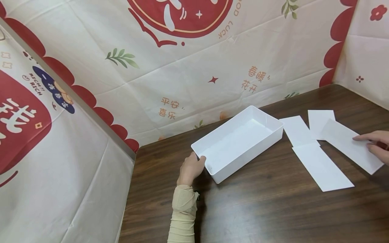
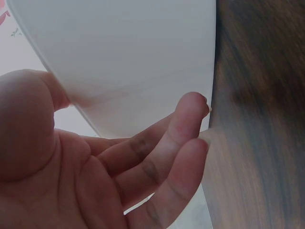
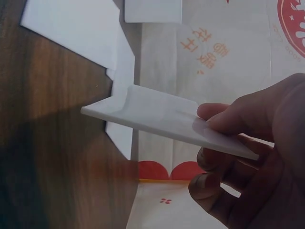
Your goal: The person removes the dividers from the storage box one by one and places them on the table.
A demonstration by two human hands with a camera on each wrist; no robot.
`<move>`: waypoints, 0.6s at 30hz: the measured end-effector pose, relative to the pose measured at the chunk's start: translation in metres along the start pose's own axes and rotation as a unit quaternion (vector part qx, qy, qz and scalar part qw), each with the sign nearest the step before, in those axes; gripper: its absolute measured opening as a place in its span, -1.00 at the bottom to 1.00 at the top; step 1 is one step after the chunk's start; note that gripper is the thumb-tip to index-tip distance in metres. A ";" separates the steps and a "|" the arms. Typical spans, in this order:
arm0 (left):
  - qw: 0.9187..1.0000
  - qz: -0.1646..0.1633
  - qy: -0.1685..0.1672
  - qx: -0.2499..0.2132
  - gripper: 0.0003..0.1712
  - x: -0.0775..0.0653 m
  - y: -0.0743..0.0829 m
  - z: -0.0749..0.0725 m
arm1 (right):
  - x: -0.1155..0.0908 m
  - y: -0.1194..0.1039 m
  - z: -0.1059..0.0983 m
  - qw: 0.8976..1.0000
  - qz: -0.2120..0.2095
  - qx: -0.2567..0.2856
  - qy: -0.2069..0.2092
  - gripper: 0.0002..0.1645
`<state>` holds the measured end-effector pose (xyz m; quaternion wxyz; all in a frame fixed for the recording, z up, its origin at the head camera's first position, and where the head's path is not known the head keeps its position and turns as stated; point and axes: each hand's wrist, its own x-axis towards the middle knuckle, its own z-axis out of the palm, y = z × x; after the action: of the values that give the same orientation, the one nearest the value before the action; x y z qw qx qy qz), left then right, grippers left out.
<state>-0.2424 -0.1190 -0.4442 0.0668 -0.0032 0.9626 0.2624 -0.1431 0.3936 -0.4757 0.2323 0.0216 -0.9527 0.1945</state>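
Note:
A white rectangular plastic box (image 1: 247,153), open at the top, rests on the brown wooden table. My left hand (image 1: 191,166) grips its left end, the thumb hooked over the rim. In the left wrist view the fingertips (image 2: 190,114) lie along the outside of the box's end wall (image 2: 128,52). Over at the right edge, my right hand (image 1: 377,143) pinches a flat white rectangular panel (image 1: 349,143) between thumb and fingers. The right wrist view shows this panel (image 3: 152,117) edge-on, held tilted above the table.
Three more white panels lie right of the box: one by its corner (image 1: 299,130), one at the back (image 1: 319,121), and one nearer the front (image 1: 322,167). A printed cloth wall (image 1: 188,77) borders the table's back, with more cloth at the left and right.

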 end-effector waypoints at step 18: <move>1.000 0.001 0.001 0.002 -0.38 -0.001 0.000 0.000 | -0.018 0.046 0.029 0.997 0.023 0.071 0.022 0.20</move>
<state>-0.2417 -0.1189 -0.4446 0.0657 -0.0027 0.9632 0.2606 -0.1459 0.4240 -0.5234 0.2467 0.0120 -0.9314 0.2674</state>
